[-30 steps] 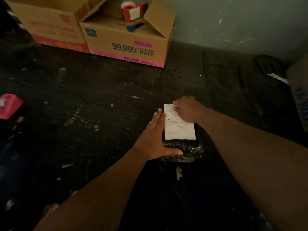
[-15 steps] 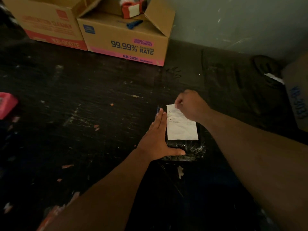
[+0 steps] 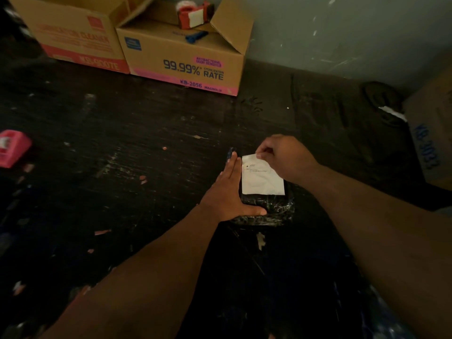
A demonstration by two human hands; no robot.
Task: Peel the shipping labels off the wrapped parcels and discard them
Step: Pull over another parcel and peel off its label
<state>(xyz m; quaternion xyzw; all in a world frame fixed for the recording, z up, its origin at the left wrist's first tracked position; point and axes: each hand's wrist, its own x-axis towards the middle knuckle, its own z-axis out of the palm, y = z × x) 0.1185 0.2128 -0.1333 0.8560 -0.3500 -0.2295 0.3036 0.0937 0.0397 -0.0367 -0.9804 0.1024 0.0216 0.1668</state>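
A small parcel (image 3: pixel 269 211) wrapped in shiny black film lies on the dark floor (image 3: pixel 146 167). A white shipping label (image 3: pixel 261 179) covers its top. My left hand (image 3: pixel 227 192) lies flat against the parcel's left side, fingers straight and together, thumb along the near edge. My right hand (image 3: pixel 283 155) pinches the label's far top edge between thumb and fingers, and that edge curls up a little from the wrap.
Two open cardboard boxes (image 3: pixel 186 52) stand at the back against the wall, one holding a red tape dispenser (image 3: pixel 193 15). Another box (image 3: pixel 433 138) sits at the right edge. A pink object (image 3: pixel 12 150) lies at far left. Paper scraps dot the floor.
My right hand has shifted from pressing on the label's top corner to pinching its far edge, which has started lifting. The left hand stays against the parcel.
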